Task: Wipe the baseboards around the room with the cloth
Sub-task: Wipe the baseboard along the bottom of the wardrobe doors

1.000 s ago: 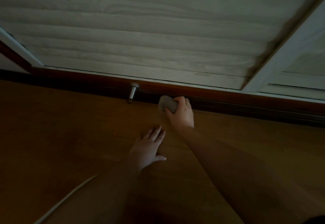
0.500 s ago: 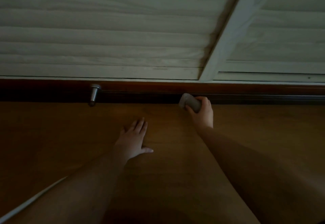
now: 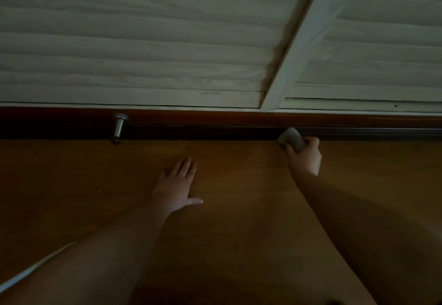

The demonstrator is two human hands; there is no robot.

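Pretty dim shot, so a lot of detail gets lost. The baseboard (image 3: pixel 215 119) is a dark reddish strip running along the bottom of the wall, and its lower half is basically black shadow, so I can't really see where it meets the floor (image 3: pixel 239 209). Whether it's dusty or clean is impossible to tell in this light. The cloth (image 3: pixel 290 138) is a small grey wad, partly covered by the fingers, so its real shape is hidden. Both forearms are cut off by the bottom edge of the frame, and there's a pale strip (image 3: pixel 31 272) down at the lower left that I can't identify.

Right hand (image 3: pixel 305 155): arm stretched forward, fingers curled around the cloth with the thumb on its near side, pressing it against the lower part of the baseboard right at the floor line, roughly under the white vertical frame post (image 3: pixel 303 41) of the louvered panels (image 3: pixel 143 48).

Left hand (image 3: pixel 178 185): flat on the wooden floor, palm down, fingers straight and pointing toward the wall, thumb sticking out to the right. It holds nothing, sitting well short of the baseboard.

Off to the left a metal doorstop (image 3: pixel 118 127) sticks out from the baseboard, well apart from the cloth.
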